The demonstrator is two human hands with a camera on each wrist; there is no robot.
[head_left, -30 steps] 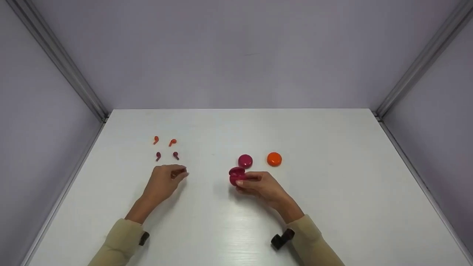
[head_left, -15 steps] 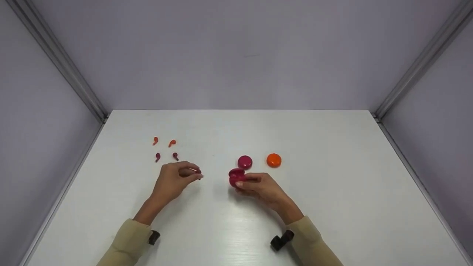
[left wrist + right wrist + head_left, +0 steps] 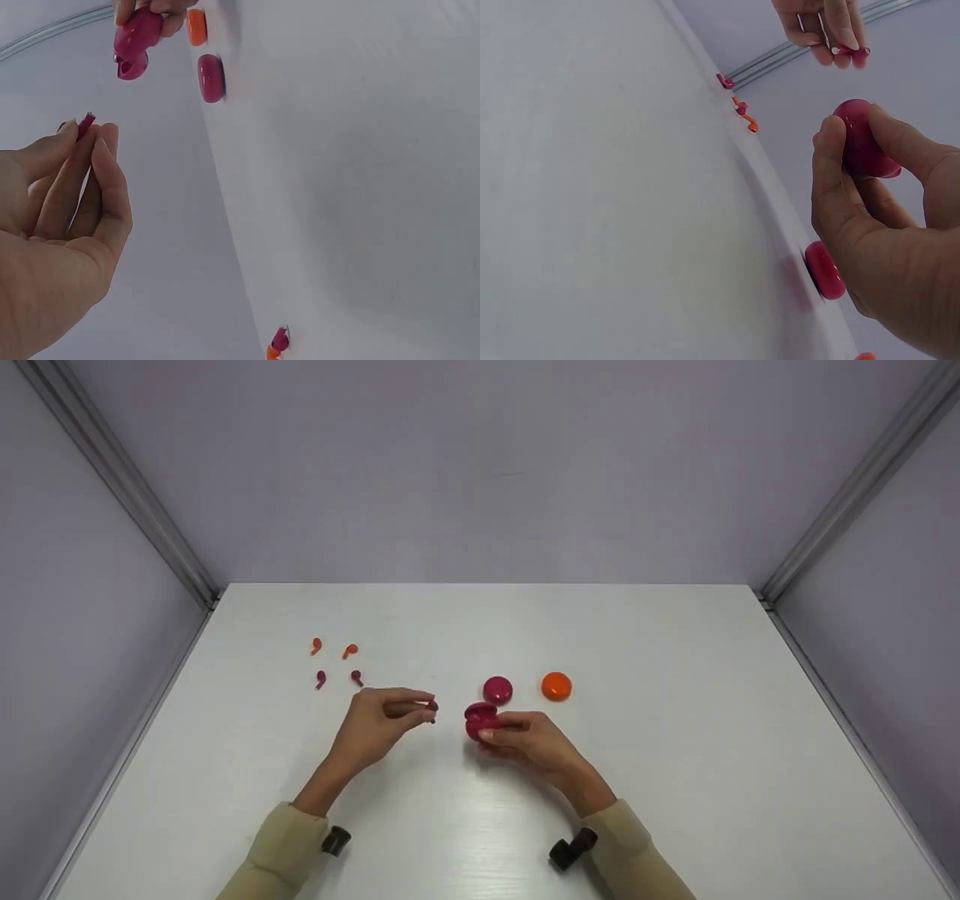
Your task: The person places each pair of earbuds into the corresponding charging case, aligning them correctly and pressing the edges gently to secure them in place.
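Earbud [image 3: 432, 706], magenta, is sitting pinched between the thumb and fingers [image 3: 105, 161] of the left hand [image 3: 379, 726], above the table [image 3: 675, 750] and just left of the open case [image 3: 480, 720]. The right hand [image 3: 529, 739] is gripping that magenta case, its fingers [image 3: 832, 180] curling round the body while the lid is standing up. A closed magenta case [image 3: 497, 689] is lying just behind it, with an orange case [image 3: 556, 685] beside that on the right. Farther left, two magenta earbuds [image 3: 321, 678] and two orange earbuds [image 3: 349, 649] are lying on the table, well apart from both hands.
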